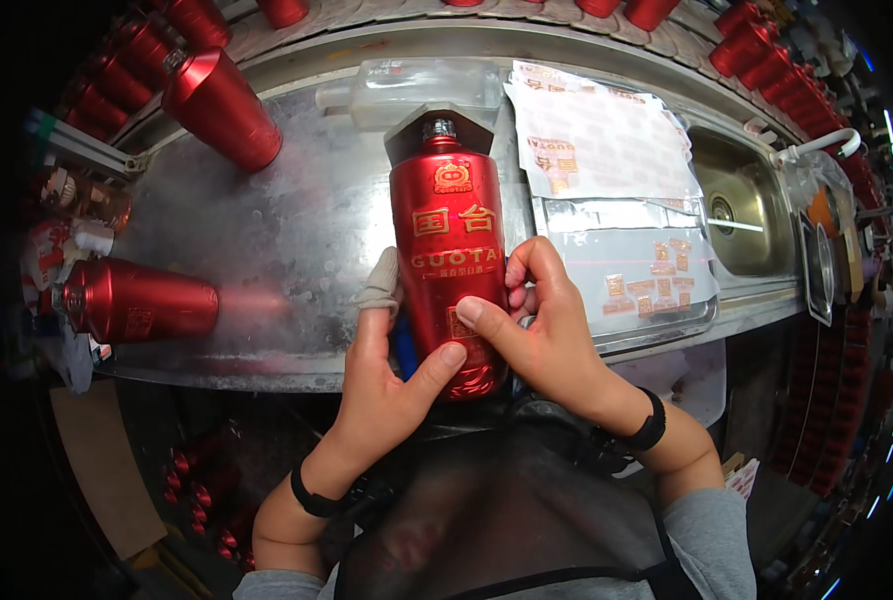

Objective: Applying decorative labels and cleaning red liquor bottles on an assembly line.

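Observation:
A red metallic bottle (437, 285) with gold lettering stands out in the middle, its dark neck pointing away from me. My left hand (382, 365) grips its lower left side, thumb on the front face and pale cloth-like coverings on some fingers. From the right, my right hand (547, 330) holds the same bottle. Its thumb presses at a small square gold label (461, 322) low on the front, and the other fingers are curled at the side. A dark angular block (399, 138) shows behind the neck.
Red bottles lie on the metal table (317, 225): one far left (225, 110), one near left (147, 300). A clear bottle (427, 88) lies at the back. Right are a printed sheet (607, 135), a tray with gold stickers (667, 285), and a sink (742, 215). More red bottles line the conveyor.

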`<state>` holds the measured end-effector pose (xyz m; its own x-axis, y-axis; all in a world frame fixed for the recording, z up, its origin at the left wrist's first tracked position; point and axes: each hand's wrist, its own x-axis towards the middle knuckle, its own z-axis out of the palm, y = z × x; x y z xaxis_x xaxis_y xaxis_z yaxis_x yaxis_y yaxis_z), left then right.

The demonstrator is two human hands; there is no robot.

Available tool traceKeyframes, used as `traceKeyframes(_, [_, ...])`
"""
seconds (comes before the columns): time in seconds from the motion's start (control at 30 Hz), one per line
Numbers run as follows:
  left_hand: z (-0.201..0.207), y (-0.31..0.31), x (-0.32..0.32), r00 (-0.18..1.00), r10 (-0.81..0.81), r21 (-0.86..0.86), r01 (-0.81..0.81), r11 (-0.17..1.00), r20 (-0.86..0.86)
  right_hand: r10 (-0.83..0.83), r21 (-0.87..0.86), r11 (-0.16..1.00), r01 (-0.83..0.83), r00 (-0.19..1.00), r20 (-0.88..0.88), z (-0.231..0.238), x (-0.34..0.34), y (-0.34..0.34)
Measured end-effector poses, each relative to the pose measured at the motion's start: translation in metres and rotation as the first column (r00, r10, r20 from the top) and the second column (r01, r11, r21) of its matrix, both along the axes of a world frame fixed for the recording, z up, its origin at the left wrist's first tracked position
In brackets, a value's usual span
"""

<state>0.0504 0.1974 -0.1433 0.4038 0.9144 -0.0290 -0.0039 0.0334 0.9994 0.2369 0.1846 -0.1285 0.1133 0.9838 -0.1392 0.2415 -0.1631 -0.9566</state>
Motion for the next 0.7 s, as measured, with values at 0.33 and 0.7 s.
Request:
traceKeyframes(0.33, [-0.0023, 0.0003, 0.0001, 1.000, -0.003, 0.008, 0.003, 1.000, 0.003, 0.007, -0.009, 1.000, -0.007, 0.996, -0.084, -0.0057, 0.0016, -0.0015])
traceKeyframes(0.7, [0.0014, 0.0006, 0.0005, 0.999, -0.045, -0.023, 0.045, 0.999, 0.026, 0.076, 0.002, 0.997, -0.076, 0.996, -0.046, -0.0084, 0.0068, -0.0035])
